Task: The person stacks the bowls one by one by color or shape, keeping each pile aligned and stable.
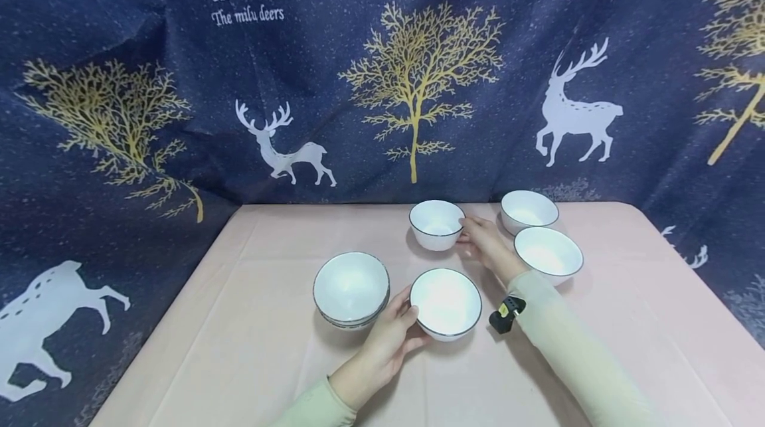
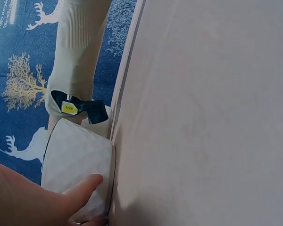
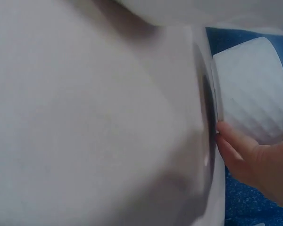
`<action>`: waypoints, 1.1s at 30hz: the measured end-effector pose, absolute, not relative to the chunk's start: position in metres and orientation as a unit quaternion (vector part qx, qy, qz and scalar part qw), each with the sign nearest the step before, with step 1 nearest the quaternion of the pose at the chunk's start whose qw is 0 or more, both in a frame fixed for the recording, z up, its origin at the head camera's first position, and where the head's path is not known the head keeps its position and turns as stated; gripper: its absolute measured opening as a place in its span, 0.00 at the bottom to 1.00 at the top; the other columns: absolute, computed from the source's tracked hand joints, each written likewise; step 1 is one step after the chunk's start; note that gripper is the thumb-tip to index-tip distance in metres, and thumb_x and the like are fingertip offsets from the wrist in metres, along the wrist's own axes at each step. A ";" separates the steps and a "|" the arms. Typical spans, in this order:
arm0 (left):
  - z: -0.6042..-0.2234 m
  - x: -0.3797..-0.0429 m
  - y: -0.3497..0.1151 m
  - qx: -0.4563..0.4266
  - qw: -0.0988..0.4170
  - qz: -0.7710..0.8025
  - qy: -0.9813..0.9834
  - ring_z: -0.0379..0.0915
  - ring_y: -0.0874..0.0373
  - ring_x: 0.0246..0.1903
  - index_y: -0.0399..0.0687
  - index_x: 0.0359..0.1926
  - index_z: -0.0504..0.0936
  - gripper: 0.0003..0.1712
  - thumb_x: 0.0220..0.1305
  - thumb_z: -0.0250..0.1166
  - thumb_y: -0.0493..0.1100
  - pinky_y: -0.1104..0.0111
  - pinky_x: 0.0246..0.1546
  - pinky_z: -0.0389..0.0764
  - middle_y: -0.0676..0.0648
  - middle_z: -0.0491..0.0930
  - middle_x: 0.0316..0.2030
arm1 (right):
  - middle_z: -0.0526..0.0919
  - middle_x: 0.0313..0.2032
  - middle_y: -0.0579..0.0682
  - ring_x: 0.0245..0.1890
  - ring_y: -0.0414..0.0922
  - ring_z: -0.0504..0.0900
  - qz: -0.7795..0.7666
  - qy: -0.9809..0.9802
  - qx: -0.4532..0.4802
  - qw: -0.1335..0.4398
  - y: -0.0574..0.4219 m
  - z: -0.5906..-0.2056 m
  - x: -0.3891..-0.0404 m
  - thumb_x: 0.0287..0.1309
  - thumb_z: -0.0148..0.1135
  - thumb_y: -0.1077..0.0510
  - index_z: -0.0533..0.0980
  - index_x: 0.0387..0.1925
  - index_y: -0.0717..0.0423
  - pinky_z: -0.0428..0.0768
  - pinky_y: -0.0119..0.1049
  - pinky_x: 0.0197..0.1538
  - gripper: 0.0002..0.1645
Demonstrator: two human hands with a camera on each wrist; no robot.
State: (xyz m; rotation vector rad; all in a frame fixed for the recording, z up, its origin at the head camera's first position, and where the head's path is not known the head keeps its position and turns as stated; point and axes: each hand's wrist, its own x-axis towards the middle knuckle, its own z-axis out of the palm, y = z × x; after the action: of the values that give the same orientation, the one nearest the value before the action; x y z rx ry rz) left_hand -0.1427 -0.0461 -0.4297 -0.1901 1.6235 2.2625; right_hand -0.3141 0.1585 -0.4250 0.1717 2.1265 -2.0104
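Note:
My left hand (image 1: 382, 347) grips the left side of a white bowl (image 1: 445, 304) with a dark rim, thumb near the rim and fingers low on the wall. The left wrist view shows this bowl's faceted outer wall (image 2: 78, 162) with the left thumb lying along it. Farther back, my right hand (image 1: 487, 244) holds another white bowl (image 1: 436, 221) by its right side, thumb at the rim. In the right wrist view, its fingertips reach the base of that dimpled bowl (image 3: 252, 89). Just left of the left hand is a stack of nested bowls (image 1: 351, 287).
Two more white bowls stand at the right, one at the back (image 1: 529, 209) and one nearer (image 1: 548, 253), beside my right forearm. A pale pink cloth (image 1: 257, 347) covers the table. Behind it hangs a dark blue curtain (image 1: 346, 28) with deer and trees.

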 end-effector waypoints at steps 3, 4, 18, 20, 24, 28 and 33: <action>-0.430 -0.143 -0.047 -0.065 0.175 0.800 0.571 0.48 0.35 0.69 0.42 0.74 0.51 0.32 0.73 0.47 0.37 0.50 0.54 0.78 0.30 0.41 0.72 | 0.66 0.62 0.69 0.57 0.56 0.76 -0.690 0.715 0.056 0.100 0.161 -0.421 -0.312 0.74 0.41 0.53 0.50 0.71 0.69 0.76 0.42 0.61 0.34; -0.430 -0.143 -0.047 -0.065 0.176 0.800 0.570 0.47 0.35 0.70 0.42 0.74 0.51 0.32 0.73 0.47 0.37 0.50 0.54 0.78 0.30 0.41 0.72 | 0.65 0.63 0.70 0.58 0.58 0.75 -0.691 0.713 0.054 0.100 0.161 -0.417 -0.309 0.74 0.41 0.53 0.49 0.71 0.69 0.75 0.43 0.62 0.34; -0.430 -0.143 -0.047 -0.062 0.176 0.802 0.567 0.48 0.35 0.69 0.42 0.74 0.50 0.32 0.73 0.47 0.36 0.50 0.54 0.78 0.30 0.41 0.73 | 0.67 0.64 0.66 0.47 0.43 0.81 -0.679 0.728 0.052 0.083 0.171 -0.410 -0.298 0.73 0.44 0.52 0.49 0.73 0.62 0.76 0.38 0.60 0.35; -0.430 -0.144 -0.048 -0.062 0.176 0.801 0.569 0.49 0.35 0.69 0.42 0.74 0.50 0.32 0.73 0.47 0.36 0.51 0.53 0.79 0.31 0.41 0.73 | 0.66 0.64 0.66 0.43 0.39 0.80 -0.684 0.723 0.053 0.083 0.173 -0.409 -0.297 0.73 0.44 0.52 0.49 0.74 0.62 0.78 0.36 0.58 0.35; -0.430 -0.144 -0.048 -0.062 0.179 0.799 0.571 0.48 0.35 0.70 0.42 0.74 0.50 0.32 0.73 0.47 0.37 0.52 0.53 0.79 0.31 0.41 0.73 | 0.66 0.62 0.66 0.37 0.34 0.80 -0.699 0.708 0.044 0.089 0.177 -0.407 -0.293 0.73 0.43 0.53 0.47 0.73 0.64 0.80 0.33 0.54 0.35; -0.430 -0.144 -0.048 -0.064 0.179 0.798 0.572 0.48 0.35 0.70 0.43 0.74 0.51 0.32 0.73 0.47 0.38 0.51 0.53 0.79 0.31 0.41 0.73 | 0.68 0.59 0.64 0.36 0.33 0.81 -0.703 0.704 0.027 0.093 0.180 -0.405 -0.287 0.74 0.42 0.52 0.46 0.73 0.65 0.81 0.32 0.53 0.36; -0.431 -0.144 -0.047 -0.065 0.176 0.802 0.568 0.49 0.35 0.69 0.42 0.74 0.51 0.32 0.73 0.47 0.37 0.51 0.53 0.79 0.31 0.42 0.73 | 0.67 0.59 0.65 0.38 0.34 0.81 -0.718 0.690 0.000 0.095 0.183 -0.400 -0.278 0.74 0.42 0.54 0.43 0.73 0.68 0.81 0.33 0.54 0.37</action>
State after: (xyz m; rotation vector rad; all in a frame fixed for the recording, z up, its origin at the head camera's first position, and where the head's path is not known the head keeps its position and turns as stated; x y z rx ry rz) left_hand -0.1436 -0.0474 -0.4310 -0.1833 1.6070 2.2697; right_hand -0.2782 0.1833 -0.4004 -0.0012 2.0461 -2.1274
